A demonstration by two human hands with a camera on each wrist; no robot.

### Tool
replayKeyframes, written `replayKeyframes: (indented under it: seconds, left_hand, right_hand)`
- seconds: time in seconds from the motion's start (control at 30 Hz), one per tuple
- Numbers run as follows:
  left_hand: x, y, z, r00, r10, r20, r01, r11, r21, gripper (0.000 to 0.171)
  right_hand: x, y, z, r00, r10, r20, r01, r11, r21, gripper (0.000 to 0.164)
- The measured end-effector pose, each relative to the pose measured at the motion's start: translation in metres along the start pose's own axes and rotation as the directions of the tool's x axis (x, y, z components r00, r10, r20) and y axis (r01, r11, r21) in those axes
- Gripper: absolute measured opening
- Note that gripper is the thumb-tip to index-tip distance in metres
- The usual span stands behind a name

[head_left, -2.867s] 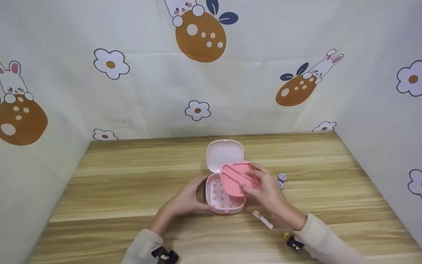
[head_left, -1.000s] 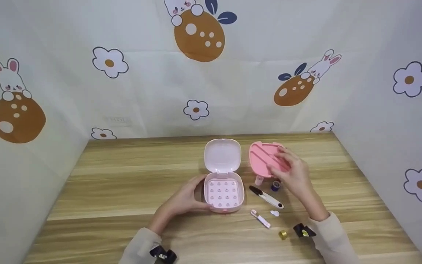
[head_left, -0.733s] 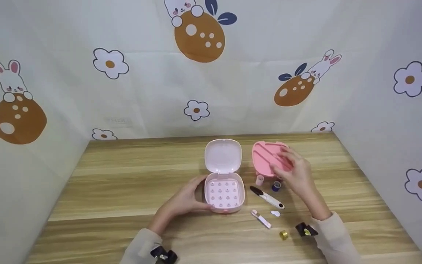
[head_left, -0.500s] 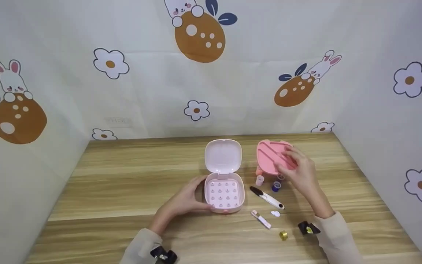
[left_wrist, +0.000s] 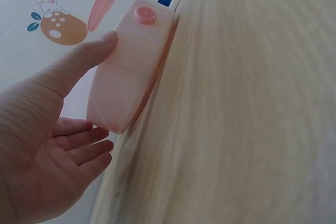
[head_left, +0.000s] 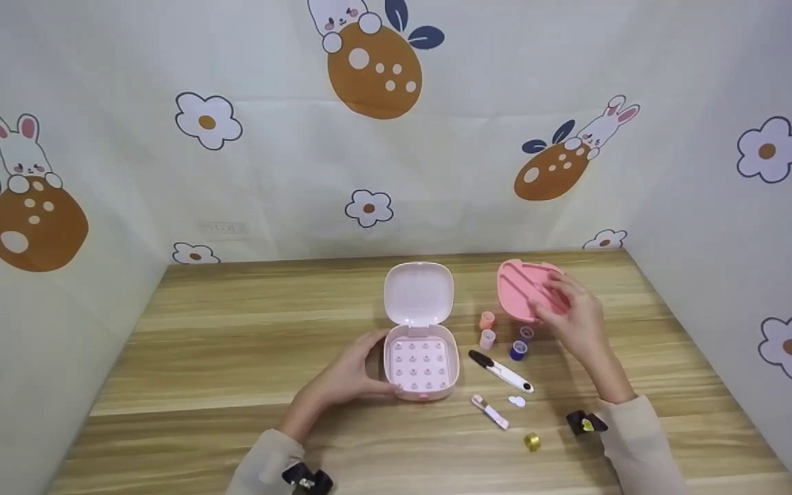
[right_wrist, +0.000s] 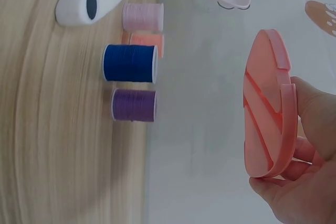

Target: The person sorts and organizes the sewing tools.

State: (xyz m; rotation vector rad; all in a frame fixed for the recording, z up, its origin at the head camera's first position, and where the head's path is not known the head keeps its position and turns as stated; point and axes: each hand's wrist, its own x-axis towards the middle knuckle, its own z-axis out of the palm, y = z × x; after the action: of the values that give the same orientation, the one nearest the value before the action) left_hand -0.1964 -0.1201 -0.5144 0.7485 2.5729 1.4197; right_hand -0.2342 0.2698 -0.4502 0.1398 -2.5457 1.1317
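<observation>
My left hand [head_left: 344, 375] holds the left side of a pink box [head_left: 430, 396], thumb at the front corner and fingers toward the back. The box stands on the table with its lid [head_left: 419, 293] swung back; its inside shows a dotted floor. In the head view, my right hand [head_left: 578, 317] grips a coral-pink divided tray [head_left: 516, 297] by its right part. The right wrist view shows this tray [right_wrist: 262, 129] in the air, tilted, thumb and fingers at its edge. Left of and below the tray stand thread spools: orange [head_left: 487, 320], pale pink [head_left: 487, 339], purple [head_left: 526, 334] and blue [head_left: 518, 351].
Right of the box lie a white tool with a dark end [head_left: 502, 372], a narrow pink-and-white piece [head_left: 489, 412], a white cloud-shaped piece [head_left: 517, 401] and a gold thimble-like ring [head_left: 532, 441]. A patterned cloth wall [head_left: 286, 172] closes the table's far edge.
My right hand has lifted the tray from over the box and carried it right, past the spools, uncovering them and the small items. My left hand stays on the box.
</observation>
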Motion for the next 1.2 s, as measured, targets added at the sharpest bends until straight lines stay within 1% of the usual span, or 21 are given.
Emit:
replayKeyframes:
  seconds: [0.23, 0.43, 0.63, 0.87, 1.2]
  left_hand:
    - [0.001, 0.0, 0.0, 1.0, 0.0, 0.003, 0.0, 1.0, 0.001, 0.099]
    - [0.001, 0.001, 0.0, 1.0, -0.01, 0.003, 0.01, 1.0, 0.001, 0.101]
    - [0.001, 0.002, 0.0, 1.0, 0.029, 0.004, -0.029, 0.999, -0.018, 0.101]
    - [0.0, 0.001, 0.001, 1.0, 0.01, 0.001, -0.01, 1.0, 0.007, 0.1]
    - [0.001, 0.0, 0.001, 1.0, 0.003, 0.003, -0.003, 1.0, -0.004, 0.101]
  right_hand:
    - [0.004, 0.01, -0.003, 1.0, 0.004, -0.016, -0.004, 1.0, -0.001, 0.041]
    - [0.006, 0.018, -0.006, 1.0, 0.016, 0.006, -0.016, 1.0, -0.02, 0.043]
    - [0.007, 0.025, -0.009, 0.999, 0.037, 0.02, -0.036, 0.998, -0.049, 0.047]
    - [0.007, 0.032, -0.013, 0.998, 0.049, 0.037, -0.047, 0.997, -0.054, 0.045]
    - [0.008, 0.044, -0.014, 0.999, 0.034, 0.035, -0.031, 0.996, -0.082, 0.043]
